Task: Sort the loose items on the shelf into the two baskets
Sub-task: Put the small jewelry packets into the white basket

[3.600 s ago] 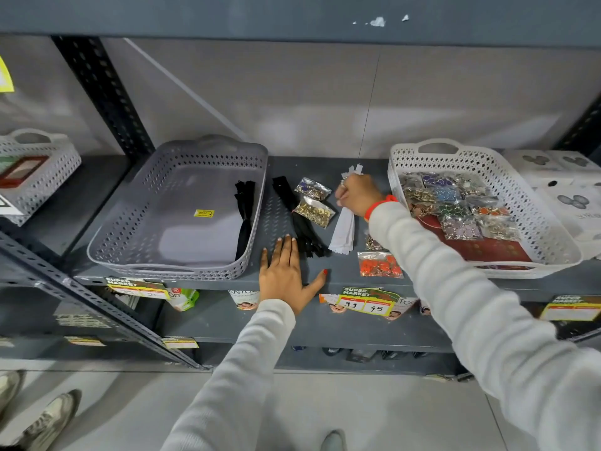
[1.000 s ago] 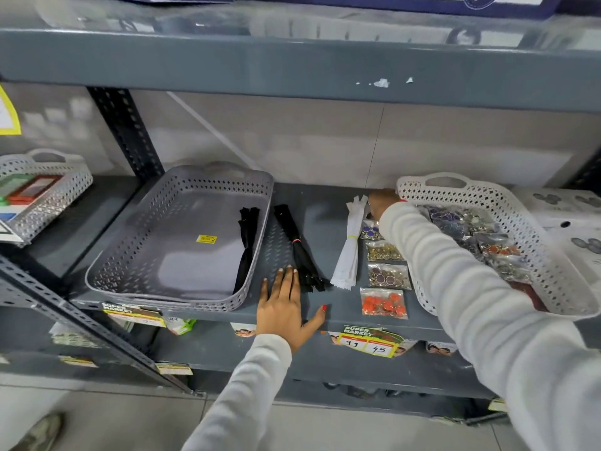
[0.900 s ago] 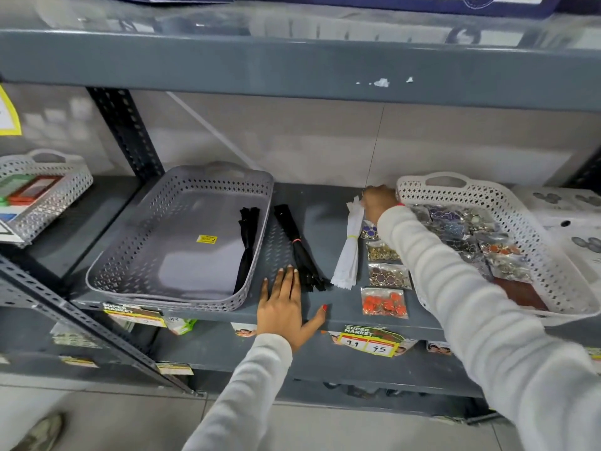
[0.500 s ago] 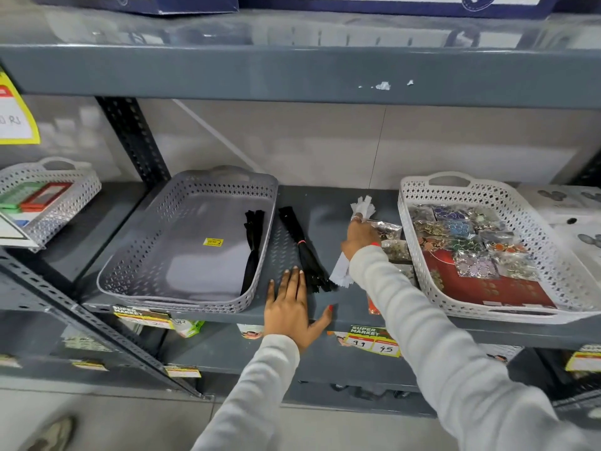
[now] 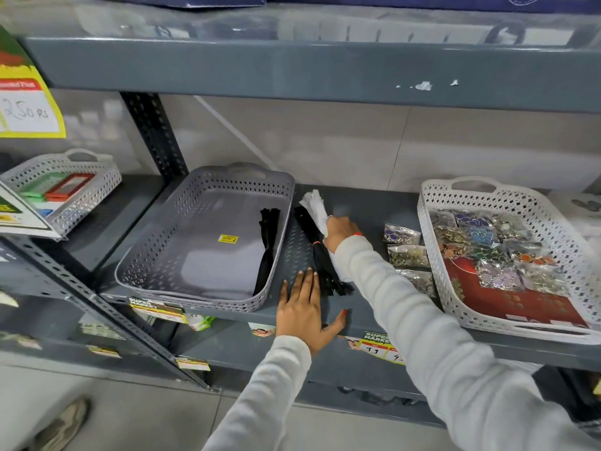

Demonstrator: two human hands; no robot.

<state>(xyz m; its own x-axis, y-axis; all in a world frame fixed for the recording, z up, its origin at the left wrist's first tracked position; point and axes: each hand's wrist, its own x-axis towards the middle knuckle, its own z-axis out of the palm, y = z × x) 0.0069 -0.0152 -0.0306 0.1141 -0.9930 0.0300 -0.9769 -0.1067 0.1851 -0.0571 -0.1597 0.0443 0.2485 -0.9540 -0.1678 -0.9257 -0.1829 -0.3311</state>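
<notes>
While my left hand [image 5: 304, 312] lies flat and spread, my right hand [image 5: 340, 231] clamps white zippers [image 5: 313, 206], black zippers [image 5: 322, 262] between hands, packets [image 5: 408, 255] right of it.

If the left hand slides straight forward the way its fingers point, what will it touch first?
Probably the black bundle lying on the shelf. The left hand lies flat, its fingers pointing to the back, their tips beside the bundle's near end. Depth is unclear, so it might slip just left of it.
</notes>
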